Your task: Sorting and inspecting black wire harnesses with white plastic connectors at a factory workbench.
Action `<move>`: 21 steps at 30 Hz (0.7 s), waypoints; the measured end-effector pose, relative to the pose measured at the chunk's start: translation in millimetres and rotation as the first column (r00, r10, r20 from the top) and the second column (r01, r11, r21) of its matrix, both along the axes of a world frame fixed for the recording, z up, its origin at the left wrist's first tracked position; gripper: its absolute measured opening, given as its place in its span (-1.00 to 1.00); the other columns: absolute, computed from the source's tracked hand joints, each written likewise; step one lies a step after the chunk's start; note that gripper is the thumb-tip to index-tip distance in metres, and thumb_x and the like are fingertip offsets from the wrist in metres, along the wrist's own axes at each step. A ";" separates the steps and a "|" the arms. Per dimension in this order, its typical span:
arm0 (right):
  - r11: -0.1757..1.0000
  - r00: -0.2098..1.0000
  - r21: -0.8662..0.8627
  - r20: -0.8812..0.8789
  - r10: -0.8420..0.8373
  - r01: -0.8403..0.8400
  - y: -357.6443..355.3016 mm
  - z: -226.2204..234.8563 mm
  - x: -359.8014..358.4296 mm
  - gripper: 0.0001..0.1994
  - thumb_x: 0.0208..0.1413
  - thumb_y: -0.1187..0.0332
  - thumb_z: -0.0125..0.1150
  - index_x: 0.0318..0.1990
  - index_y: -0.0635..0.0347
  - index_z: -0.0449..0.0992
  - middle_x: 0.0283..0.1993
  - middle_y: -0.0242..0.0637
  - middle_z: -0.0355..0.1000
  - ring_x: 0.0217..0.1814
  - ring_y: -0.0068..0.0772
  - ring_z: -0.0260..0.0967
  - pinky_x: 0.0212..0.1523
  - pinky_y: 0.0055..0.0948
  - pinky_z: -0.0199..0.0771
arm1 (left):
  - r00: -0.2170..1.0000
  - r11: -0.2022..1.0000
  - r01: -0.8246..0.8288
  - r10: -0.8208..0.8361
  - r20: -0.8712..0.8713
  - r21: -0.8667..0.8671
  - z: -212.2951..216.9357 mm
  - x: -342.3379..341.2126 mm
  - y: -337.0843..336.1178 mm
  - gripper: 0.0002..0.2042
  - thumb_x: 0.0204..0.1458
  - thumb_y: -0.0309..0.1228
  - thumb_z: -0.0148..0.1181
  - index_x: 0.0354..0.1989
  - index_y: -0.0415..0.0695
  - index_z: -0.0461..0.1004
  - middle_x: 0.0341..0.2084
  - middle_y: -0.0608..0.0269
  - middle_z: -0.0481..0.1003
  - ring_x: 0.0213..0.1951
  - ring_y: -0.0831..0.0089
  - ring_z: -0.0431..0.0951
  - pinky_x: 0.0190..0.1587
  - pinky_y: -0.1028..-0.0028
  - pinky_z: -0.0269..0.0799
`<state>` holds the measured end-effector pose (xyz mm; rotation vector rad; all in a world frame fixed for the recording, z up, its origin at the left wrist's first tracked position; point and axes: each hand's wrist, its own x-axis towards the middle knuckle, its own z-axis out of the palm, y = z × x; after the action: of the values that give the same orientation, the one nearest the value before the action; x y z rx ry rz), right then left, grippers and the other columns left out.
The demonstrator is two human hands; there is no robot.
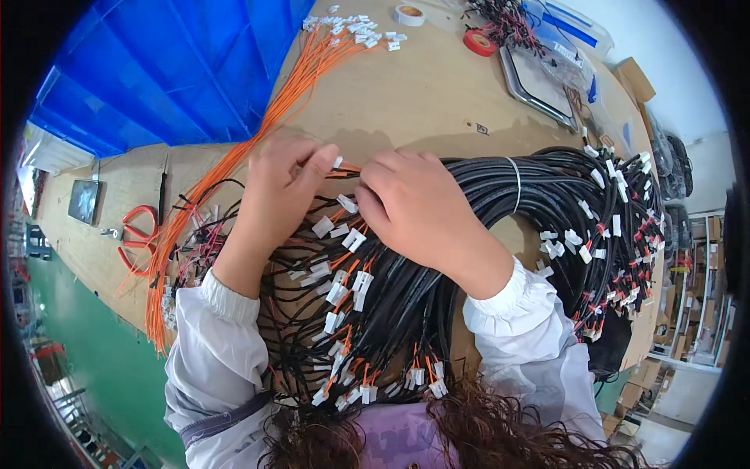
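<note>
Two bare hands meet over the middle of the counter, and between their fingers is one small white plastic connector (337, 162) on orange and black wires. The left hand (285, 184) pinches this connector with closed fingers (319, 160). The fingers of the right hand (410, 207) are curled closed just beside it, on the thin wires, but what exactly they grip I cannot tell.

Under both hands lies a big coiled bundle of black cables (484, 187) with many white connectors at the ends, bound by a white tie (516, 184). A long bunch of thin orange wires (258, 129) runs from the far side to the near left on the brown wooden counter (422, 94). At the left lie red-handled pliers (137, 234). Far away are a red tape roll (479, 43) and a white tape roll (408, 15). Blue plastic sheet (164, 70) covers the far left.
</note>
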<state>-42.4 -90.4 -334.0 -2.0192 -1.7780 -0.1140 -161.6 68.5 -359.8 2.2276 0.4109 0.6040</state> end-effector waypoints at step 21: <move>0.999 1.000 0.044 -0.016 -0.018 0.018 -4.3 -2.1 -2.5 -0.84 -0.02 0.34 0.20 -0.55 0.19 0.51 -0.43 -0.27 0.34 -0.29 -0.14 0.34 -0.21 -0.19 0.34 | 0.986 0.984 -0.033 0.003 0.167 0.174 -13.9 2.9 0.7 -0.86 0.17 -0.45 0.03 -0.26 -0.27 0.47 -0.41 0.03 0.49 -0.31 0.17 0.51 -0.27 0.27 0.38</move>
<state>-44.9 -94.7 -336.1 -2.0000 -1.7334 -0.1417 -158.7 69.3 -373.7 2.3195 0.3018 0.8588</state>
